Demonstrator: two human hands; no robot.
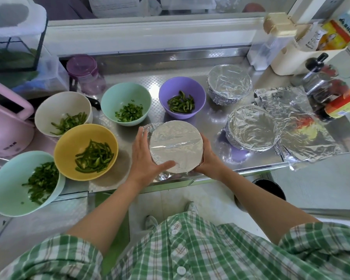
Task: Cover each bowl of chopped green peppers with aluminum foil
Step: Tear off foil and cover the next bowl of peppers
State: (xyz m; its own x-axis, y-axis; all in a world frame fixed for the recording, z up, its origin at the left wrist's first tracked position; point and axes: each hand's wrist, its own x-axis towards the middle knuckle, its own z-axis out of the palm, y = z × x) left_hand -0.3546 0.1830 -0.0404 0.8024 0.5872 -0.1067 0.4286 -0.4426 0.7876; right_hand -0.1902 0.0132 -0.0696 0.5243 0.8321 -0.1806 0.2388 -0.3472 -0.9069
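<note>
A bowl with foil stretched flat over its top point(175, 146) sits at the front edge of the steel counter. My left hand point(148, 156) cups its left side, thumb lying across the foil's near rim. My right hand point(207, 158) wraps round its right side, fingers hidden behind it. Two more foil-covered bowls stand to the right, one further back point(229, 83) and one nearer point(253, 130). Uncovered bowls of chopped green pepper stand to the left: purple point(182, 97), mint point(125, 106), cream point(63, 114), yellow point(86, 151) and a large mint one point(26, 182).
Loose crumpled foil sheets point(297, 126) lie at the right. Sauce bottles point(319, 77) and a cream holder crowd the back right corner. A purple jar point(84, 73), a pink appliance point(6, 122) and a black knife handle point(94, 102) stand at the left. The counter point(170, 182) ends just below the wrapped bowl.
</note>
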